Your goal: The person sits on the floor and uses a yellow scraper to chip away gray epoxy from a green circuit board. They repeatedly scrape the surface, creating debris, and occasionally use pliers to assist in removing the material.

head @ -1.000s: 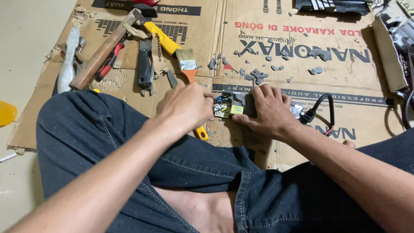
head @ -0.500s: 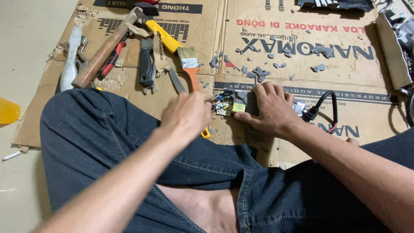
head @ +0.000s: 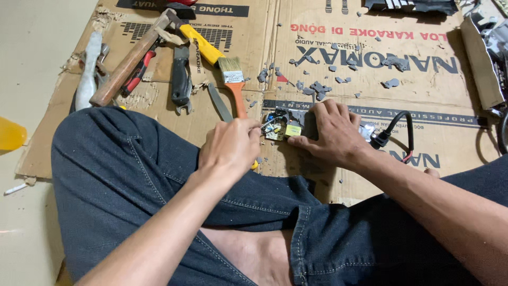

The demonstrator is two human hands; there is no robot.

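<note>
Circuit board (head: 278, 128) btwn hands: right (head: 328, 132) pins it flat, left (head: 231, 148) clenched on tool.

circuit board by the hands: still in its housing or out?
Out. The circuit board lies bare on the cardboard, components exposed, pinned by the right hand; grey casing fragments lie scattered beyond it.

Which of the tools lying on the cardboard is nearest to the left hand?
The paintbrush with the orange handle. Its handle runs down right next to the left hand, while the hammer and pliers lie farther up-left.
</note>
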